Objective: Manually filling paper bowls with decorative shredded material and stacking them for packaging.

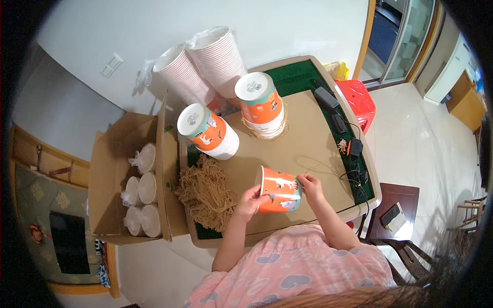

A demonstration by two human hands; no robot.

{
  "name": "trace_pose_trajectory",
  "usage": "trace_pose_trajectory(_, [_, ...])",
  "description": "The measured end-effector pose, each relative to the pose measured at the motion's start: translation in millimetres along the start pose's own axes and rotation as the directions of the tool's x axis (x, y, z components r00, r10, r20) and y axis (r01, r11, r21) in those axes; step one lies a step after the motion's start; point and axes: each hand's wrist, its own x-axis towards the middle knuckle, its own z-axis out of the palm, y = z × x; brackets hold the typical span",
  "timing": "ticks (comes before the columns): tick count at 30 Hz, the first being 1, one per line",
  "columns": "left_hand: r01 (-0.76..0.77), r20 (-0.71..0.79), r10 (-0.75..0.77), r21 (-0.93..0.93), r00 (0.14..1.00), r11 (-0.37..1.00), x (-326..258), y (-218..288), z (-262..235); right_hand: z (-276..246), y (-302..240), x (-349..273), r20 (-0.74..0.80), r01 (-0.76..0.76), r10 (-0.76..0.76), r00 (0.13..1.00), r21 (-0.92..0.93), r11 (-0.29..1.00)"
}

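A paper bucket, orange with a teal band and white animal figures, is tipped on its side in front of me. My left hand grips it at the open rim, thumb on the outside wall. At the teal base end, my right hand is closed in a pinch, its fingertips against the bucket's edge. A thin loop of twine rises from those fingertips over the table; the exact pinch point is too small to make out. Left of my left hand lies a tangled heap of brown twine.
Two upside-down bucket stacks stand on the table board, the right one with twine around its base. Tall plastic-wrapped stacks lean behind. A cardboard box with wrapped stacks is left; black adapters and cables line the right edge.
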Motion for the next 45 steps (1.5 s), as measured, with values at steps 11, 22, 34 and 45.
trace_pose_trajectory(11, [-0.079, -0.089, 0.116, 0.346, 0.989, 0.935, 3.7, -6.9, 7.6, 66.9, -25.6, -69.4, 0.332, 0.762, -0.698, 0.635, -0.422, 0.492])
trace_pose_trajectory(22, [-0.109, -0.144, 0.189, 0.435, 0.971, 0.894, 1.9, -9.5, 14.7, 71.9, -25.4, -67.9, 0.341, 0.8, -0.759, 0.554, -0.471, 0.372])
trace_pose_trajectory(34, [-0.171, -0.094, 0.264, 0.552, 0.96, 0.816, 25.9, -36.5, 3.2, 55.9, -21.1, -53.8, 0.394, 0.788, -0.749, 0.532, -0.554, 0.268])
trace_pose_trajectory(45, [-0.147, -0.054, 0.386, 0.868, 0.921, 0.473, 56.7, -65.3, 17.6, 20.3, 16.9, -27.3, 0.342, 0.641, -0.603, 0.721, -0.659, 0.394])
